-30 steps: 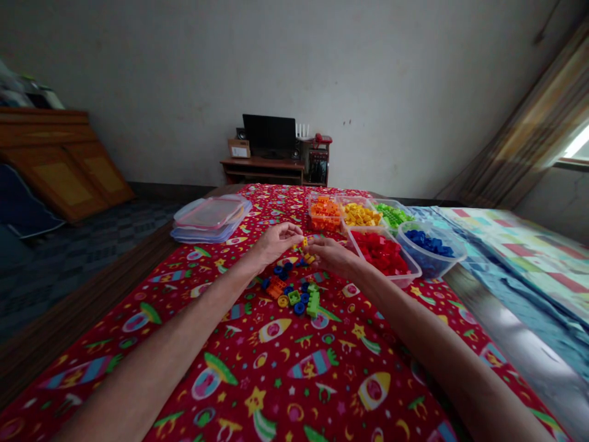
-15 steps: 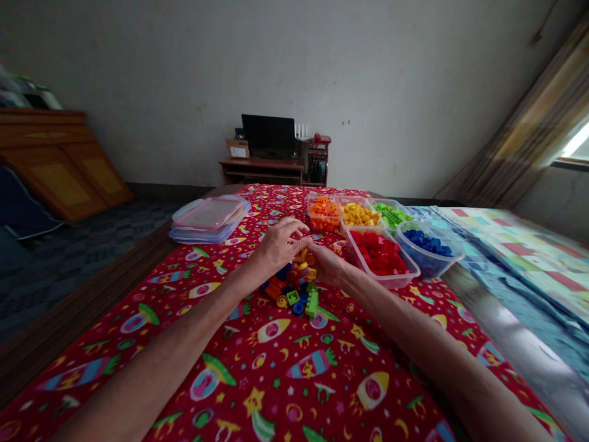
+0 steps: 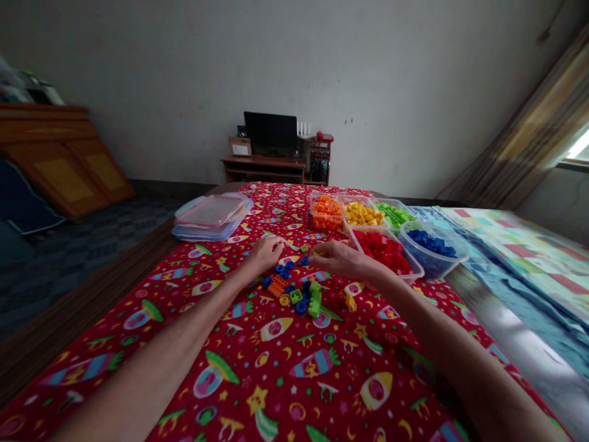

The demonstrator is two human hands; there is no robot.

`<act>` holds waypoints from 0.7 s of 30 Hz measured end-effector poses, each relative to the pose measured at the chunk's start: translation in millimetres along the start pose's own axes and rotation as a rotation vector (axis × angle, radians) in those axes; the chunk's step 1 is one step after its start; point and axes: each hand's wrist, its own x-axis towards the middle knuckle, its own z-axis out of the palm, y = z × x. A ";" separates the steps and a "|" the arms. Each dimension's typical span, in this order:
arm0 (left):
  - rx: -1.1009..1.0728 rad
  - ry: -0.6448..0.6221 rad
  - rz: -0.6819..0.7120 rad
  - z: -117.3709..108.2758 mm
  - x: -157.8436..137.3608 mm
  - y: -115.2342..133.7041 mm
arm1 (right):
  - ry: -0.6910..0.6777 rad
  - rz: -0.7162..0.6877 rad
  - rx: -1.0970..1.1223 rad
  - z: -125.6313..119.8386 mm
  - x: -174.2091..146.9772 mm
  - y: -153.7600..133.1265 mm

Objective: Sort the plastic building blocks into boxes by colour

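Note:
My left hand (image 3: 267,253) is low over the cloth at the far side of a loose pile, fingers loosely bent and apart, with nothing visible in them. My right hand (image 3: 338,258) reaches in from the right, its fingers closed around a yellow building block (image 3: 317,253) that is mostly hidden. Just by its fingertips lies a blue block (image 3: 304,261). A small green block (image 3: 304,248) rests between the hands. Nearer me the pile holds an orange block (image 3: 277,286), a yellow wheel (image 3: 284,299), a blue wheel (image 3: 300,307) and a long green block (image 3: 315,299).
Right of my hands stand tubs of red (image 3: 416,270), blue (image 3: 460,255), orange (image 3: 313,209), yellow and green blocks. Stacked lids (image 3: 211,215) lie at the left edge. A lone yellow block (image 3: 350,302) sits under my right forearm. The patterned red cloth (image 3: 276,380) covers the table.
My hands have moved apart, the left one leftward and the right one rightward. The yellow pieces between them have left the pile, uncovering blue wheels and a small green block.

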 end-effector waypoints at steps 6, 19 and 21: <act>-0.026 0.010 0.047 9.4 -6.2 -5.0 | -0.039 -0.132 -0.690 21.6 -73.0 12.6; -0.021 0.034 0.043 13.9 -3.8 -9.1 | 0.242 -0.105 -0.587 -34.6 -36.4 26.1; -0.027 0.034 0.045 14.8 -3.9 -10.6 | 0.277 -0.064 -0.638 -63.9 -10.4 34.9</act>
